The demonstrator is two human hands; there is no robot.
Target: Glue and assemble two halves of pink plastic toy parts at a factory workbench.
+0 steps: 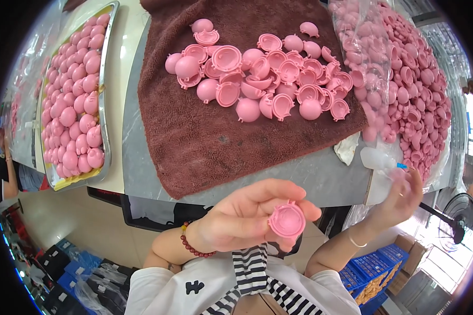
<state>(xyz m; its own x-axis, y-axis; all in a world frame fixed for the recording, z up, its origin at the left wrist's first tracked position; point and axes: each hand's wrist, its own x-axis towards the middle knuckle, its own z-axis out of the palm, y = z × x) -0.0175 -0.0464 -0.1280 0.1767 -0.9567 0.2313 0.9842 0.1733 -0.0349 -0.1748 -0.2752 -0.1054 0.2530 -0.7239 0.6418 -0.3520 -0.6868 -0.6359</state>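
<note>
My left hand (pixel 247 215) is closed on a pink half-sphere shell (pixel 287 220), gripped between thumb and fingers in front of my chest with its hollow, rimmed side showing. To the right, my right hand (pixel 397 202) is raised at the table edge with its fingers bent. Motion smears those fingertips, and whether they hold anything is unclear. Just beyond them is a translucent white bottle (pixel 376 158) with a blue tip. Many loose pink shells (pixel 227 59), domed or hollow side up, lie on a brown towel (pixel 215 149) ahead of me.
At the left, a metal tray (pixel 106 105) holds rows of pink balls (pixel 68 115). A large heap of pink shells (pixel 412 94) fills the right side, partly under clear plastic. A crumpled white tissue (pixel 346 149) lies by the towel. Blue crates (pixel 376 268) and a black fan (pixel 454 223) stand lower right.
</note>
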